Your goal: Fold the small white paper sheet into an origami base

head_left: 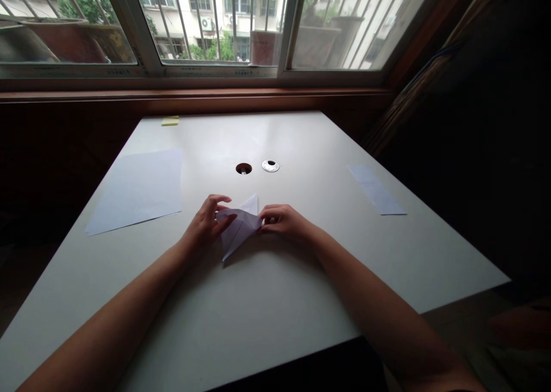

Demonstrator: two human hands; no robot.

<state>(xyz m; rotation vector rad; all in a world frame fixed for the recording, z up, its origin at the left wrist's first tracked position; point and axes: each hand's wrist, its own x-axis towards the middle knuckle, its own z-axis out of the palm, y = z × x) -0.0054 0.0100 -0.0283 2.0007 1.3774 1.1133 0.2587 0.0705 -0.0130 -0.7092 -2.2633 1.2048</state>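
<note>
A folded piece of white paper [241, 229] is held between my two hands, just above the middle of the table. It has sharp creases, with one point facing away from me and another pointing down toward me. My left hand [210, 217] grips its left side, the thumb in front and the index finger raised a little. At the right corner, my right hand [284, 221] pinches the paper between thumb and fingers. Parts of the paper's edges are hidden behind the fingers.
On the white table [275, 300] lie a large paper sheet [142, 188] at left and a narrow paper strip [376, 190] at right. A yellow sticky-note pad [170, 120] sits at the far left edge. Beyond my hands are a cable hole [243, 169] and its round cover [270, 166].
</note>
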